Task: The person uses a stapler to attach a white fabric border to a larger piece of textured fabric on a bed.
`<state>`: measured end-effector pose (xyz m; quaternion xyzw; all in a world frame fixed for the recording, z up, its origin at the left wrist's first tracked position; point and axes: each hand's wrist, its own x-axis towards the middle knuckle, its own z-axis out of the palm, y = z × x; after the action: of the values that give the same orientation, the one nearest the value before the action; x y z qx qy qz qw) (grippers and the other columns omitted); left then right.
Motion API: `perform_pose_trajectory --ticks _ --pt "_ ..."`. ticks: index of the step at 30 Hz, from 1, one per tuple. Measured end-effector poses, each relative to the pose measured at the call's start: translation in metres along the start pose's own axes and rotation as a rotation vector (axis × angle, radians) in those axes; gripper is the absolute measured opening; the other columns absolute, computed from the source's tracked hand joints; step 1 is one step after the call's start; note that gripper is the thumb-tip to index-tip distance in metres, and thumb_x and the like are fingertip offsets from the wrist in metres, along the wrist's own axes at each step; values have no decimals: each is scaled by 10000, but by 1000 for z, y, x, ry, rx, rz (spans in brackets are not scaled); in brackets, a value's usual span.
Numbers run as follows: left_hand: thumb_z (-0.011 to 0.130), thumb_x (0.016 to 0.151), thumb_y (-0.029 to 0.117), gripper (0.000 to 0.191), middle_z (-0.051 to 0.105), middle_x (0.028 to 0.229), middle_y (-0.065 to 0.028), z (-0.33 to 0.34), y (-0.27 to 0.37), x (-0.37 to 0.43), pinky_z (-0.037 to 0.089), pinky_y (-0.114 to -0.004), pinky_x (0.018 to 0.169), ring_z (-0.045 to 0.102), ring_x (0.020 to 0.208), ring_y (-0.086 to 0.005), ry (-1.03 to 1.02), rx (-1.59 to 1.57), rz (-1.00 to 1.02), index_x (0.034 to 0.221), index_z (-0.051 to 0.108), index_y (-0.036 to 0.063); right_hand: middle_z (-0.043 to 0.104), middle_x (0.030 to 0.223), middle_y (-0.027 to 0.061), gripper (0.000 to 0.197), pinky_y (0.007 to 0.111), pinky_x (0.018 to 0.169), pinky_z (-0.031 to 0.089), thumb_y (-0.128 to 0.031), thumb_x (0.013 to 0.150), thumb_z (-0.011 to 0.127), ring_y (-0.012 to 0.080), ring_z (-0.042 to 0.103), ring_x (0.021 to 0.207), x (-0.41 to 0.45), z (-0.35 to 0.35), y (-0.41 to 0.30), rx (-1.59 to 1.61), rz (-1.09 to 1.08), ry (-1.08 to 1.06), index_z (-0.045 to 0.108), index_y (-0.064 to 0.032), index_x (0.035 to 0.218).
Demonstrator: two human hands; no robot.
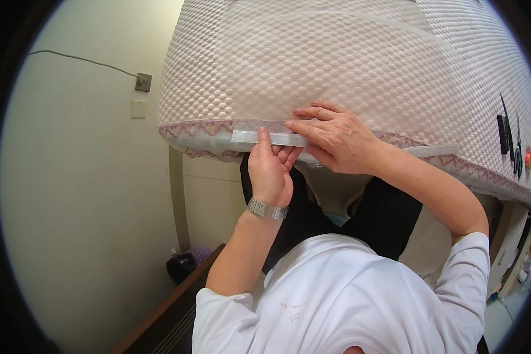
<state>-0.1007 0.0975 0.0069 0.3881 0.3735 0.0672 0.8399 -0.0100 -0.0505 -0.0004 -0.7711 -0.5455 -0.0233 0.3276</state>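
Note:
A sheer piece of fabric (336, 57) with a white band (287, 140) along its near edge lies over a cream quilted cover (194, 84). My left hand (270, 172) grips that band near its left end, thumb on top and fingers curled beneath. Just to the right, my right hand (336, 137) rests palm down across the band, its fingers spread on the fabric. Part of the band is hidden under this hand and forearm. The band's right end (438, 150) shows beyond the forearm, lying over the cover's pink lace trim (194, 128).
At the right edge of the cover lie scissors (518, 159), black slender tools (504, 137) and a small orange item (528, 159). A wall (84, 177) with a socket (143, 82) and plugged cord stands left. Wooden furniture (172, 309) and a purple basket (199, 253) are lower left.

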Motion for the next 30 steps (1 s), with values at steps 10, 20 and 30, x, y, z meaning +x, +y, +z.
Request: perform_pose_trajectory --ticks 10,20,30 --pt "417 1040 322 343 659 1074 -107 -12 5 5 576 -361 824 676 940 -202 -16 75 10 1148 538 20 634 1125 56 378 438 1078 373 -155 786 657 225 559 1108 -3 3 -3 -216 -85 -10 624 -32 1142" --pt "420 1040 310 331 659 1055 -122 -29 16 20 582 -330 805 677 938 -211 77 125 89 1089 549 9 634 1135 73 351 418 1071 379 -141 801 604 219 562 1096 -8 7 -2 -335 -142 -14 634 -2 1122" --pt "490 1015 224 261 661 1097 -136 -18 5 -16 542 -335 905 662 1014 -216 -117 105 17 1123 566 0 653 1097 86 357 360 1040 410 -146 789 612 231 580 1072 -8 9 2 -246 -116 60 634 8 1111"
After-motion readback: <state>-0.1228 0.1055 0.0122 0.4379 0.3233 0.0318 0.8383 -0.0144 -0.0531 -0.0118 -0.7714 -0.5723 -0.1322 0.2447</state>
